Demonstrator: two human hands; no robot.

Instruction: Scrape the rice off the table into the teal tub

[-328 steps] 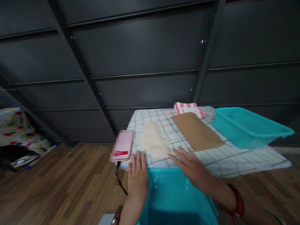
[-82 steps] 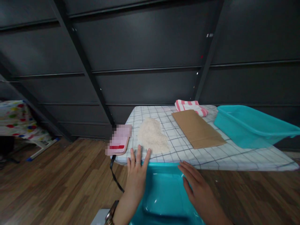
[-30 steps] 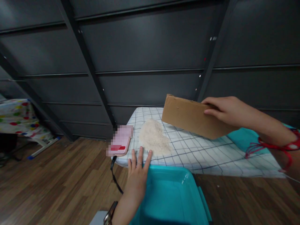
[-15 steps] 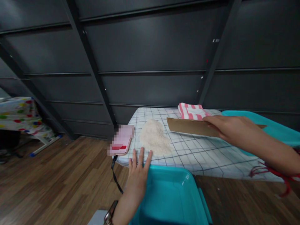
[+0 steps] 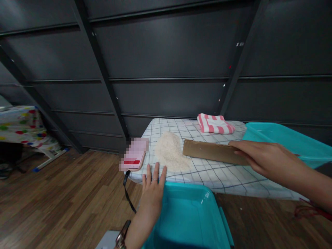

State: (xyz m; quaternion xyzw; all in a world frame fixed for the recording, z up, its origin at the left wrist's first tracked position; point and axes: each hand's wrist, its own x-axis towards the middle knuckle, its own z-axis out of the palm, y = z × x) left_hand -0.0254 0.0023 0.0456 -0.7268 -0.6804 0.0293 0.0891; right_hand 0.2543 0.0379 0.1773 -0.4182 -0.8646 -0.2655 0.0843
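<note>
A pale heap of what looks like rice (image 5: 169, 150) lies spread on the checked tablecloth (image 5: 215, 178). My right hand (image 5: 261, 157) grips a long strip of brown cardboard (image 5: 210, 151), whose left end reaches the right side of the heap. Fingers spread, my left hand (image 5: 153, 188) rests on the near edge of the cloth, just below the heap. Beside that hand, a turquoise tray (image 5: 192, 207) sits against the table's front edge. Right of the heap, the cardboard hides part of the cloth.
A pink phone (image 5: 135, 154) with a black strap lies at the table's left end. Towards the back is a folded pink-and-white striped cloth (image 5: 215, 123). Another turquoise tray (image 5: 280, 133) stands at the right. A dark panelled wall (image 5: 168, 97) runs behind the table.
My right hand has brought the cardboard nearer to me and lower, so the striped cloth now shows fully. My left hand has stayed in place.
</note>
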